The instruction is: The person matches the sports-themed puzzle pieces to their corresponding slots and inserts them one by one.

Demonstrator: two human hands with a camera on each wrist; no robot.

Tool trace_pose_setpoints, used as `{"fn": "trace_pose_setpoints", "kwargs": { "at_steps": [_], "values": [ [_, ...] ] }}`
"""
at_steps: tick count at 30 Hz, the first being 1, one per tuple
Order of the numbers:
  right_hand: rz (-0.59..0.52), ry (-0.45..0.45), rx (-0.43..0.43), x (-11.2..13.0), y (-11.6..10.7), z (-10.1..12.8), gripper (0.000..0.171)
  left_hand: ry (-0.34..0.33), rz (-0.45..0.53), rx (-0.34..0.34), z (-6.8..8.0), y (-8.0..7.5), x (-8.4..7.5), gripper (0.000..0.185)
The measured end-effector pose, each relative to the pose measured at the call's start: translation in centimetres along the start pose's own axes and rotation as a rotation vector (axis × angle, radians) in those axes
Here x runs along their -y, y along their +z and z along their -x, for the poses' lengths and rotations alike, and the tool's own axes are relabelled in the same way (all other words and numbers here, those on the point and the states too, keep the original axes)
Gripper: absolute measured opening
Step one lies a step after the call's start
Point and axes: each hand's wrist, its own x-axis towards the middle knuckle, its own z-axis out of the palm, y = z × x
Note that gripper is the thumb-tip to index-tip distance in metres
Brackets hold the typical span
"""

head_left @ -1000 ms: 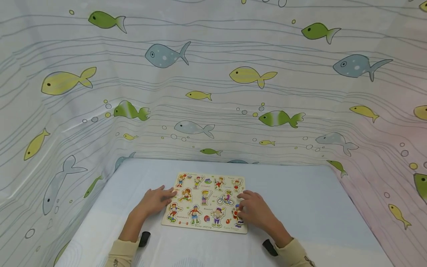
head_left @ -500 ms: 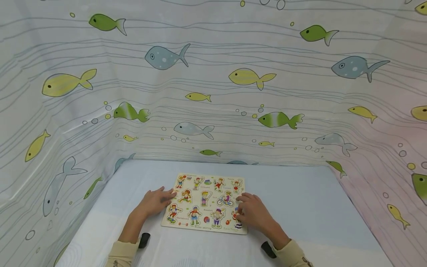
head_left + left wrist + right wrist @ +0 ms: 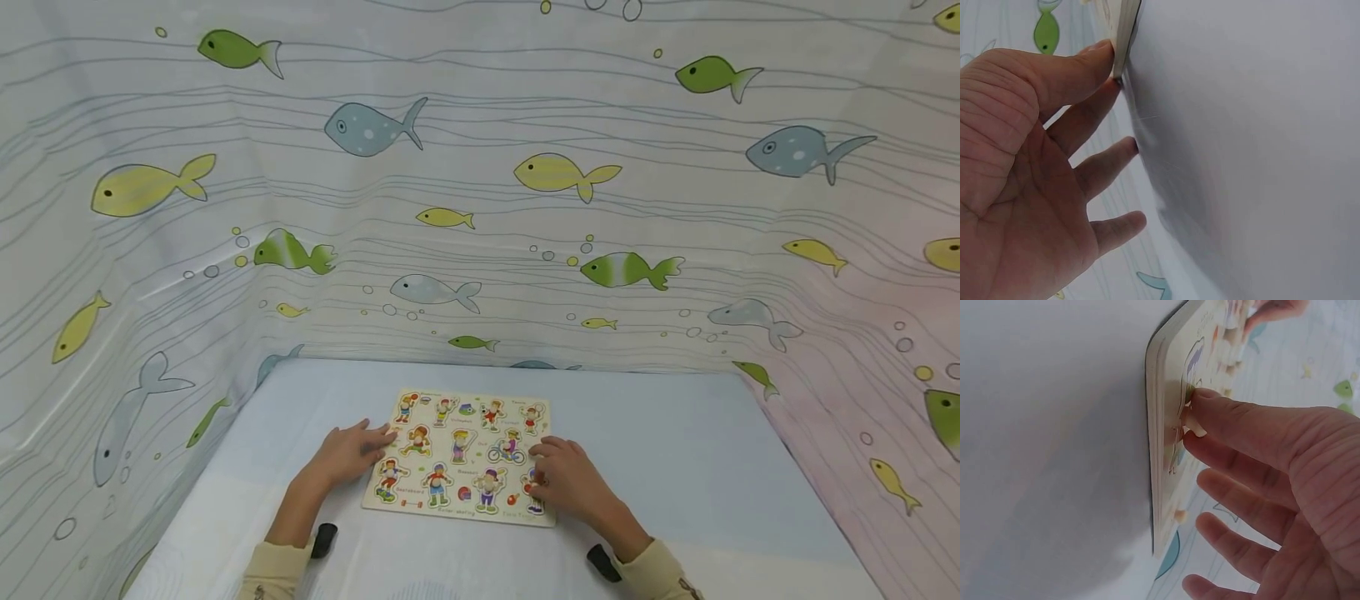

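A wooden peg puzzle board (image 3: 378, 502) with colourful sports figures lies flat on the table. My left hand (image 3: 341, 454) is at its left edge, thumb and index fingertips touching the board's edge (image 3: 1124, 37) in the left wrist view. The other fingers are spread and fairly straight. At the lower right corner my right hand (image 3: 573, 475) pinches the small round knob (image 3: 1196, 427) of a figure-shaped puzzle piece (image 3: 1179, 447) between thumb and index finger. That piece is at its outlined spot on the board, partly covered by the fingers.
The pale blue and white cloth-covered table (image 3: 660, 442) extends around the board. A sheet printed with fish (image 3: 547, 171) surrounds it at the back and sides. Black objects (image 3: 324, 540) show beside both sleeves.
My right hand has shifted slightly left at the lower right corner, and the piece under it with it. The left hand and the board hold still.
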Motion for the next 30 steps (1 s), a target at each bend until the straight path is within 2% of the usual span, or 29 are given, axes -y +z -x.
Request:
{"fn": "trace_pose_setpoints", "kwargs": {
  "at_steps": [10,19,25,30],
  "values": [
    [0.041,-0.015,-0.014,-0.1,-0.1,0.0,0.024,-0.007,0.01,0.002,-0.1,0.0,0.0,0.037],
    [0.018,-0.046,-0.04,-0.1,-0.2,0.3,0.02,0.002,-0.012,0.005,-0.4,0.2,0.4,0.036],
    [-0.004,0.016,-0.021,-0.7,-0.7,0.4,0.016,0.014,-0.01,0.007,-0.2,0.0,0.1,0.037],
    [-0.02,0.093,-0.053,-1.7,-2.1,0.8,0.025,0.013,-0.02,0.01,0.0,0.0,0.0,0.036]
  ]
}}
